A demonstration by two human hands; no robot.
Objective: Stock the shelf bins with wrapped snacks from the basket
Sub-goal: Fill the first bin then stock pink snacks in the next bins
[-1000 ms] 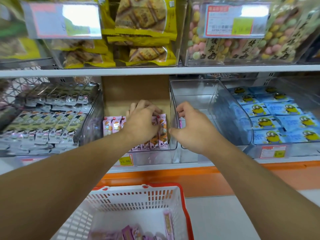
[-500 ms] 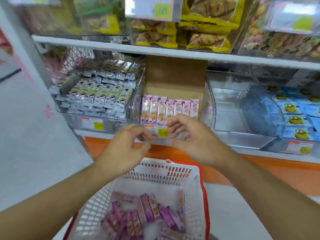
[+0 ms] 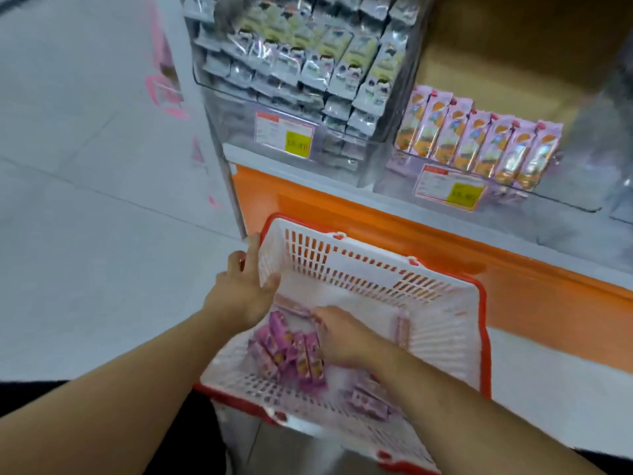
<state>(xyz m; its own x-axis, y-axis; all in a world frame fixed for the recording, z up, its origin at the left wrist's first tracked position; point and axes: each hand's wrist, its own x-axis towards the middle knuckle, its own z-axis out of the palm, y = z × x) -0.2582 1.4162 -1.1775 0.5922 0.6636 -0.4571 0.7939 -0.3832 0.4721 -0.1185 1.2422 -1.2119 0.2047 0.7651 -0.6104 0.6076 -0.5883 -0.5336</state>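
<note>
A white basket (image 3: 376, 265) with a red rim sits on the floor in front of the shelf. Several purple wrapped snacks (image 3: 291, 351) lie heaped at its bottom, and one more rests against its right wall (image 3: 403, 329). My left hand (image 3: 243, 293) grips the basket's left rim, thumb inside and fingers outside. My right hand (image 3: 342, 334) is down inside the basket on top of the heap; its fingertips are hidden and blurred. Above, the clear shelf bin (image 3: 394, 176) holds a row of the same snacks (image 3: 479, 145) standing upright against a cardboard back.
A clear bin of silver and green packets (image 3: 308, 63) stands left of the snack bin. Both bins carry price tags (image 3: 448, 188) on their fronts. An orange shelf base (image 3: 479, 255) runs behind the basket. Grey tiled floor (image 3: 85, 200) spreads to the left.
Both hands came down from the shelf bin to the basket. My left hand took hold of the rim and my right hand went in among the snacks. The view tilted downward.
</note>
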